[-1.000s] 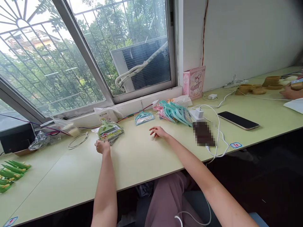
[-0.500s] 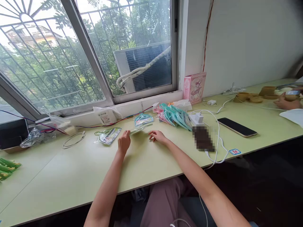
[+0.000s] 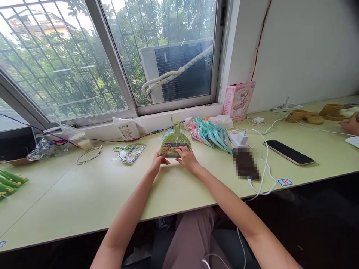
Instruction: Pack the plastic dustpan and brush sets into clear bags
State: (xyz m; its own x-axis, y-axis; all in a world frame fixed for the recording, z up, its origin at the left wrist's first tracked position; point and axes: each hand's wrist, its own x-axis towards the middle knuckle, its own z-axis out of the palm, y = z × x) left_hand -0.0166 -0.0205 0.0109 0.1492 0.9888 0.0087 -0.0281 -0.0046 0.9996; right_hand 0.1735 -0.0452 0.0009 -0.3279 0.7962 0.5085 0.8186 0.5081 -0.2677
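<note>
Our left hand (image 3: 158,161) pinches the green dustpan packet (image 3: 176,139) by its lower left corner, our right hand (image 3: 188,158) its lower right, presumably steadying it handle-up.

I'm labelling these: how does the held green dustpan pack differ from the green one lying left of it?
The held pack is raised between left hand and right hand; the lying pack rests flat, untouched. The held pack's handle points up, the lying pack's left. Both handles are green.
</note>
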